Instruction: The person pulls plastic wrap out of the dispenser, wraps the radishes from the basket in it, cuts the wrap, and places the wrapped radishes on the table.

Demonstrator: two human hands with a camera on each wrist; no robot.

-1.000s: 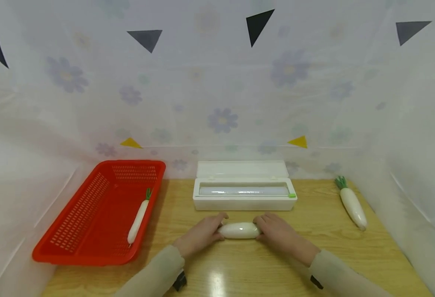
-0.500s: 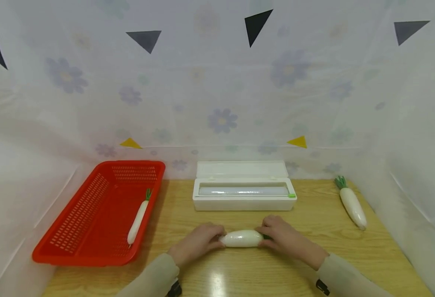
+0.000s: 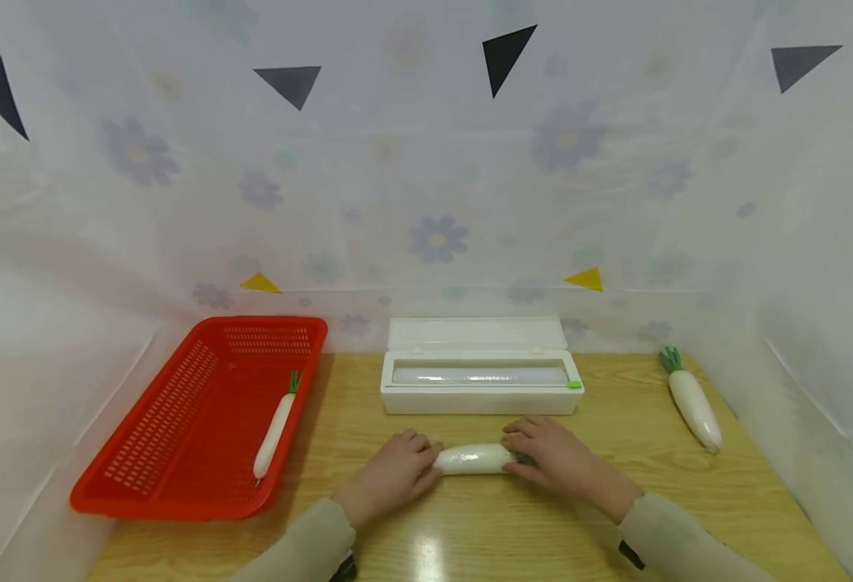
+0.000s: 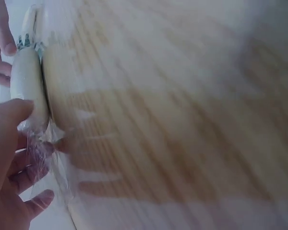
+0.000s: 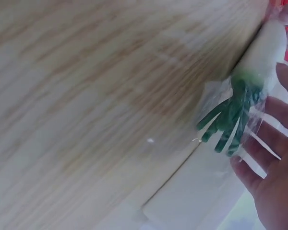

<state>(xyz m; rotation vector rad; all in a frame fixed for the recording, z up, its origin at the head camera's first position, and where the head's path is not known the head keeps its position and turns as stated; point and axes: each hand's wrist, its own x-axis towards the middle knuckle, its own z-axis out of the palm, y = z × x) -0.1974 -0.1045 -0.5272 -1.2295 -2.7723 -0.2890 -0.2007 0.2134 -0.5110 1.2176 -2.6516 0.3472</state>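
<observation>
A white radish (image 3: 472,459) wrapped in clear plastic film lies crosswise on the table before me. My left hand (image 3: 391,474) holds its tapered end; in the left wrist view the thumb presses the radish (image 4: 26,79) and the fingers are at the crumpled film (image 4: 38,148). At the leafy end, my right hand (image 3: 560,459) holds the radish between thumb and fingers. The right wrist view has green leaves (image 5: 235,112) under loose film, with the fingers spread behind them.
Behind the radish stands an open white cling film dispenser (image 3: 480,401) with a roll inside. A red basket (image 3: 167,508) at left contains a thin white radish (image 3: 275,436). Another white radish (image 3: 695,410) lies at right on the wooden table (image 3: 513,541).
The radish came nearer to me, then went slightly back away. Both hands moved with it, and my left fingers now lie further over its tapered end.
</observation>
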